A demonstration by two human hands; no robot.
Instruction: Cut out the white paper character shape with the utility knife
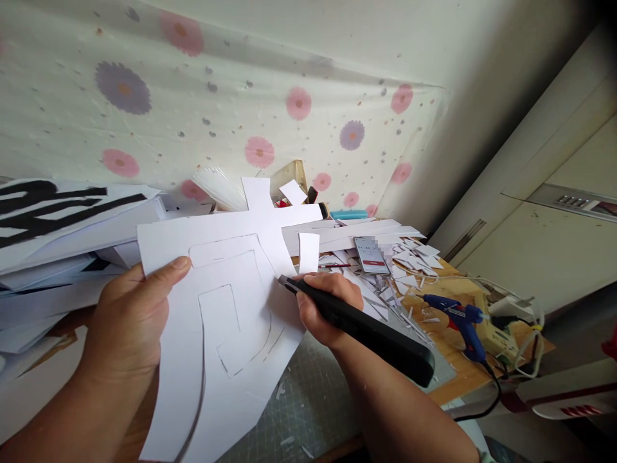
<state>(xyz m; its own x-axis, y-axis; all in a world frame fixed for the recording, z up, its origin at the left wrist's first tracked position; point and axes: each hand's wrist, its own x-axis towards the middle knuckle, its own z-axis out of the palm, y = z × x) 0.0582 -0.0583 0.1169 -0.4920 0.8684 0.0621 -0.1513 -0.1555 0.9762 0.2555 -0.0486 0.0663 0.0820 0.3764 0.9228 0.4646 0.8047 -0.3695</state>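
Note:
My left hand [130, 315] grips the left edge of a white foam board sheet [178, 360], thumb pressed on its front and fingers behind. The sheet is held up at a tilt, with pencilled outlines on it and a long cut line curving down its lower left. A strip-like cross shape juts from its top right. My right hand [328, 305] is closed around a black utility knife [371, 331]. The knife's grey tip meets the sheet near a pencil line at its right side. Beneath the sheet lies a grey-green cutting mat [313, 392].
White offcuts [417, 257] lie around a phone [372, 255] showing a timer. A blue glue gun [457, 321] with its cord rests at the right on the wooden table [434, 308]. Stacked white boards [72, 238], one with black lettering, stand at the left. A flowered sheet covers the wall.

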